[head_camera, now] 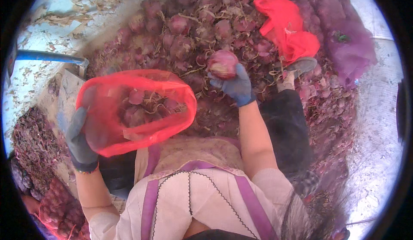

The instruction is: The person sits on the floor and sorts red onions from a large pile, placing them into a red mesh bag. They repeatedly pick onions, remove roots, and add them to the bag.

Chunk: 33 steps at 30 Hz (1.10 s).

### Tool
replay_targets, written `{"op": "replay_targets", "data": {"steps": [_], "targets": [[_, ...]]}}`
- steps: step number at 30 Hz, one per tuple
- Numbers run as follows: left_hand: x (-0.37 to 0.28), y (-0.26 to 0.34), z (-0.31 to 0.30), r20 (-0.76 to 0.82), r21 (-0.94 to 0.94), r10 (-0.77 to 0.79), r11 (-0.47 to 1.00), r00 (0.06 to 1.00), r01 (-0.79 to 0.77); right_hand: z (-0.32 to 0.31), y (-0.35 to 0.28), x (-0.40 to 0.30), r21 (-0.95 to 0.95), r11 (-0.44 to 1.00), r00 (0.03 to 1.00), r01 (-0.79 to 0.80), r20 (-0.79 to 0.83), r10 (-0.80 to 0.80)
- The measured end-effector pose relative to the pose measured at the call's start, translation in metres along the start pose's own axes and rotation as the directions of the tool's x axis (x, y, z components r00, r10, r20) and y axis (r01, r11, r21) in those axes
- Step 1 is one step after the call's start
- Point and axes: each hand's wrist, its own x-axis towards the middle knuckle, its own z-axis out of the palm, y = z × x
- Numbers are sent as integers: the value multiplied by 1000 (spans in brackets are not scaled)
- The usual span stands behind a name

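Observation:
My left hand [80,136], in a grey-blue work glove, grips the left side of a red mesh bag [167,133]. The bag's mouth gapes upward, and several red onions [135,115] show inside it; its lower part is hidden. My right hand [237,85], gloved in blue, holds one large red onion [222,64] to the right of the bag's mouth, apart from the bag. Beyond both hands spreads a heap of red onions [180,44] with dry roots and loose skins.
A second red mesh bag [290,30] lies crumpled on the heap near my sandalled foot [301,66]. Filled purple mesh bags [335,23] lie at the far right. A blue tube [48,56] juts in at left. Below it are onion skins [35,143] and a filled red bag [58,204].

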Motion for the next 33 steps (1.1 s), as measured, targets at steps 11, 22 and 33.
{"op": "replay_targets", "data": {"steps": [11,22,33], "targets": [[12,1,-47,461,107,-138,989,876,100,183,87,21,-595,803,941,-32,252,224],[-7,21,-14,152,24,-132,991,980,130,184,103,74,-913,-203,914,354,384,-131],[-4,14,-17,-32,185,-174,967,984,177,13,-45,162,-604,-160,472,-781,-403,-784]]}}
